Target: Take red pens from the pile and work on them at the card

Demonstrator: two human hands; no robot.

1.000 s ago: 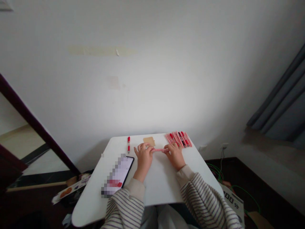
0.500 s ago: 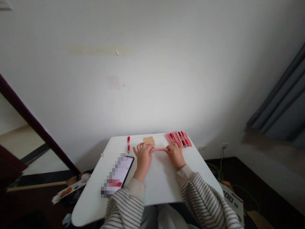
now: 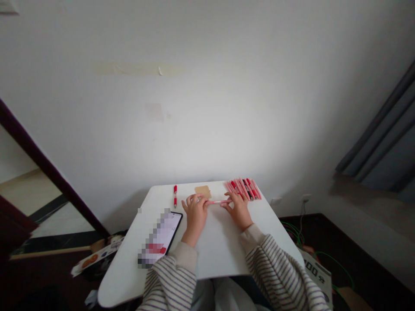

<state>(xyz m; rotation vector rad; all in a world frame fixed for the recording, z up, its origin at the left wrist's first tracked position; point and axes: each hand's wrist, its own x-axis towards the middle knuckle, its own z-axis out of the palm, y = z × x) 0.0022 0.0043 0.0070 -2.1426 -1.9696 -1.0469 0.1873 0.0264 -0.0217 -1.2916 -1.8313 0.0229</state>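
Observation:
A slim pink pen (image 3: pixel 216 202) lies crosswise just above the white table, one end at each hand. My left hand (image 3: pixel 196 216) pinches its left end between thumb and fingertips, hiding that tip. At the other end, my right hand (image 3: pixel 240 211) has its thumb below and its fingers above the pen, a little looser but around it. Just beyond my right hand, several pink, red and black pens (image 3: pixel 243 188) lie side by side in a row. A tan, roughly square piece (image 3: pixel 202 191) rests past my left fingertips.
A red pen (image 3: pixel 175 196) lies alone at the table's back left. Left of my left forearm is a phone (image 3: pixel 162 237) with a lit screen. The white table (image 3: pixel 223 255) stands against a wall. Green cables (image 3: pixel 293 231) and a box (image 3: pixel 316 268) are on the floor at right.
My right thumb and fingers have loosened and parted slightly around the pen's right end, showing more of it. My left hand keeps its pinch in nearly the same spot.

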